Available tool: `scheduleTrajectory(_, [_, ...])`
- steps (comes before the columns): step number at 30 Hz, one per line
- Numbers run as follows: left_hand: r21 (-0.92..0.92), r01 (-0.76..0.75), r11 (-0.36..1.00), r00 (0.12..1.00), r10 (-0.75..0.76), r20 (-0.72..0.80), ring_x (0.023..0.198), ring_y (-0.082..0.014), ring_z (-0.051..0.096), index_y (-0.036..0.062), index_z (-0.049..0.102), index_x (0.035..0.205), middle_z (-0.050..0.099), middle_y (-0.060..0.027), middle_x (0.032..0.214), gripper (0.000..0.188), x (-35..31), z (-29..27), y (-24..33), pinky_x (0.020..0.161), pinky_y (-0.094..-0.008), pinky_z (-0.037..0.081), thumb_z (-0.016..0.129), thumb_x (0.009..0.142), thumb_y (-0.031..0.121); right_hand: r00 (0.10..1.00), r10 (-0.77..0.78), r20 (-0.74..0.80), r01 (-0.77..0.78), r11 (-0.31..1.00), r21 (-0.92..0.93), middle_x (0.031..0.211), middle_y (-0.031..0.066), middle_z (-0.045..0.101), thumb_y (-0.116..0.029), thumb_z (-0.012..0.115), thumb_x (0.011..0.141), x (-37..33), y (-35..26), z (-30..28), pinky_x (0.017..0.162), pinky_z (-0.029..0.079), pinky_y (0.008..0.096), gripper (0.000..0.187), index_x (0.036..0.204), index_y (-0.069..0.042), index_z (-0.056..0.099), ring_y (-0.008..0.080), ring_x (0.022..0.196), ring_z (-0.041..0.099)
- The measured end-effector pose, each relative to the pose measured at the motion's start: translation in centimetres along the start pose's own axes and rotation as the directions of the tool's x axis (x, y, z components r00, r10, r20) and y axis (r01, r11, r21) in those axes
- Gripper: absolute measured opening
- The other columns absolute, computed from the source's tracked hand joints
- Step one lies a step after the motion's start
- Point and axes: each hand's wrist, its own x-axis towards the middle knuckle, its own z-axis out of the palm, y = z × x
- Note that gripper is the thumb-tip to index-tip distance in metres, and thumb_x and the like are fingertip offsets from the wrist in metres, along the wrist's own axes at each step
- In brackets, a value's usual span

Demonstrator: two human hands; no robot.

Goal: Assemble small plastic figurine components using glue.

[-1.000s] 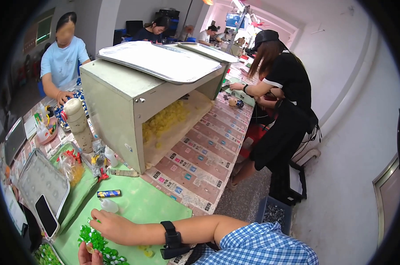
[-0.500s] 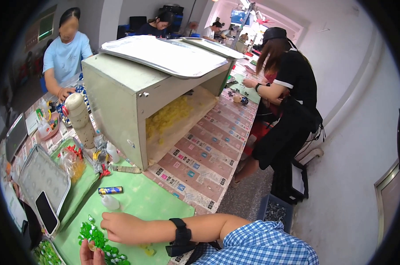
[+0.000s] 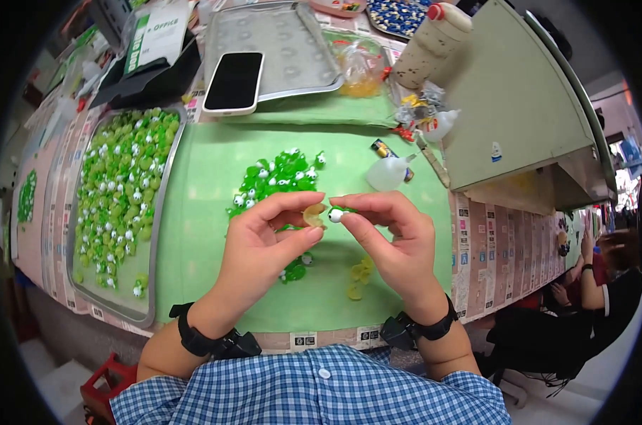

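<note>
Above the green mat, my left hand pinches a small translucent yellow piece between thumb and fingertips. Facing it, my right hand is closed on a small green piece with a white eye. A narrow gap separates the two pieces. Behind and partly under my left hand lies a heap of green eyed pieces. Several loose yellow pieces lie below my right hand. A white squeeze bottle stands beyond that hand, beside a battery-like cylinder.
At left, a metal tray holds many green and yellow-green eyed pieces. A phone rests against another metal tray at the back. A speckled bottle and a large metal box stand right. A person sits far right.
My view has swung left and down, centring both hands. The hands now face each other. The green piece shows in my right fingertips; the yellow piece stays in my left.
</note>
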Motion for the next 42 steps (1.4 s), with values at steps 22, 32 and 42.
scheduleTrajectory(22, [0.326, -0.138, 0.935, 0.988, 0.155, -0.026, 0.094, -0.0134, 0.056, -0.0012, 0.058, 0.110, 0.056, -0.0073, 0.103, 0.036, -0.7, 0.7, -0.3, 0.080, -0.0244, 0.052, 0.063, 0.076, -0.009, 0.976, -0.217, 0.005, 0.215, 0.959, -0.184, 0.069, 0.0077, 0.055, 0.001, 0.071, 0.070, -0.4, 1.3, 1.2, 0.056, 0.042, 0.0272, 0.013, 0.075, -0.001, 0.059, 0.0184, 0.061, 0.054])
scheduleTrajectory(32, [-0.087, 0.087, 0.992, 0.992, -0.078, 0.097, 0.095, -0.0171, 0.060, -0.0013, 0.056, 0.107, 0.060, -0.0128, 0.105, 0.028, 0.2, -0.7, -0.2, 0.081, -0.0290, 0.052, 0.064, 0.080, 0.001, 0.857, -0.493, 0.149, 0.503, 0.740, -0.446, 0.074, 0.0023, 0.056, -0.008, 0.077, 0.064, -0.3, 0.9, -0.2, 0.061, 0.035, 0.0313, 0.024, 0.083, -0.008, 0.062, 0.0183, 0.066, 0.052])
scheduleTrajectory(42, [-0.308, 0.252, 0.917, 0.942, -0.160, 0.294, 0.093, -0.0145, 0.057, 0.0074, 0.043, 0.097, 0.058, -0.0068, 0.098, 0.024, -0.1, -0.5, -0.6, 0.081, -0.0263, 0.046, 0.062, 0.083, 0.006, 0.919, -0.276, 0.281, 0.360, 0.877, -0.318, 0.078, 0.0030, 0.053, -0.016, 0.079, 0.058, -0.6, 0.0, -0.5, 0.066, 0.036, 0.0334, 0.036, 0.089, -0.008, 0.062, 0.0196, 0.072, 0.050])
